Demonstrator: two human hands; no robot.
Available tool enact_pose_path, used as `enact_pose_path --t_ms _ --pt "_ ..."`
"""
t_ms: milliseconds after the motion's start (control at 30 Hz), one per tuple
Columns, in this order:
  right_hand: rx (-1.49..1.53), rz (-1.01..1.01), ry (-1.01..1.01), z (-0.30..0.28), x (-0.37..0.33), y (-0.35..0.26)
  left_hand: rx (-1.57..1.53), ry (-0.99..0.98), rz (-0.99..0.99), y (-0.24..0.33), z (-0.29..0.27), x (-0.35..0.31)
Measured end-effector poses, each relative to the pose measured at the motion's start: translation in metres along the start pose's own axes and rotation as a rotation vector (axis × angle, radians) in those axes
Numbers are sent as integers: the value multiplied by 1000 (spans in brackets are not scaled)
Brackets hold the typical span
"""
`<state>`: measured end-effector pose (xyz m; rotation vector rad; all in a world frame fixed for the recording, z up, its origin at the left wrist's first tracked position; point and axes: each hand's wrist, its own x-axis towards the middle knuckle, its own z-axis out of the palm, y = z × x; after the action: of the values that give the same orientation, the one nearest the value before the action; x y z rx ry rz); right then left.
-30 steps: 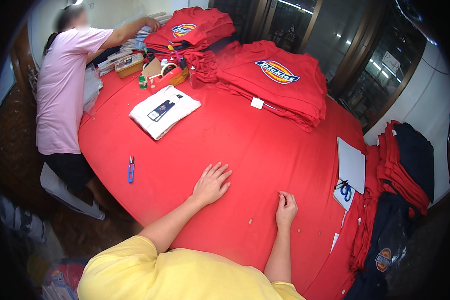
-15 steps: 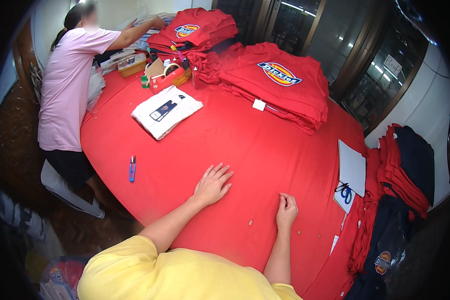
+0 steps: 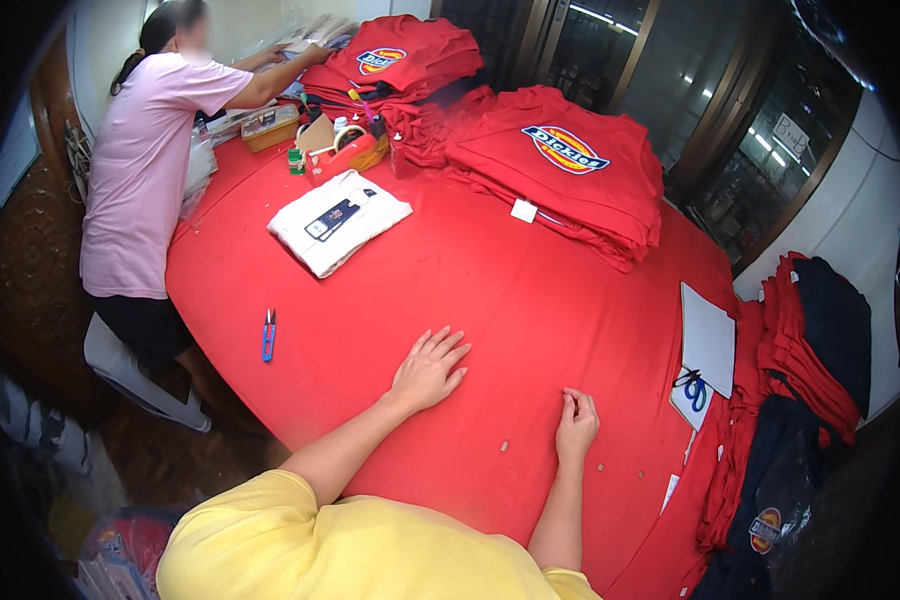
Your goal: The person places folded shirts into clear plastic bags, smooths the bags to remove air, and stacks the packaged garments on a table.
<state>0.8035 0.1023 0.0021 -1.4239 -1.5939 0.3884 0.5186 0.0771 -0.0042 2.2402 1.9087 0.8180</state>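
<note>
My left hand point(image 3: 431, 372) lies flat on the red cloth covering the table point(image 3: 370, 310), fingers stretched out and holding nothing. To its right, my right hand point(image 3: 577, 422) rests on the same cloth with its fingers curled and their tips pressed together. Whatever the fingertips pinch, if anything, is too small to make out. Blue-handled thread snips point(image 3: 269, 336) lie to the left of my left hand. Farther back is a folded white shirt point(image 3: 355, 240) with a dark tag on top. A small pale scrap point(image 3: 504, 446) sits between my two forearms.
Stacks of red shirts point(image 3: 550, 190) stand at the back. A tape dispenser point(image 3: 342, 158) and a yellow tub point(image 3: 268, 128) are at the back left, near a person in pink point(image 3: 150, 170). At right are blue-handled scissors point(image 3: 692, 388), white paper point(image 3: 707, 335) and dark folded garments point(image 3: 832, 320).
The person in pink has shifted their arms at the pile of bagged garments at the back left. The whole view has moved slightly. My hands have kept their places.
</note>
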Motion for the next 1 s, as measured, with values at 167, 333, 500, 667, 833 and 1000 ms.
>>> enact_pose_path --t_ms 167,333,500,667,833,1000 --pt "-28 -8 -14 -2 0 -1 4 1 3 1 -1 0" --pt "-22 -25 8 0 0 1 10 2 8 0 -2 1" --pt "-35 31 -31 -4 0 -9 5 5 5 0 -1 0" --pt "-37 21 -24 -3 0 -5 8 -11 1 2 -3 0" --pt "-30 4 -18 -1 1 1 2 -26 -14 2 -2 1" --pt "-27 14 -14 -3 2 -2 5 26 7 2 0 2"
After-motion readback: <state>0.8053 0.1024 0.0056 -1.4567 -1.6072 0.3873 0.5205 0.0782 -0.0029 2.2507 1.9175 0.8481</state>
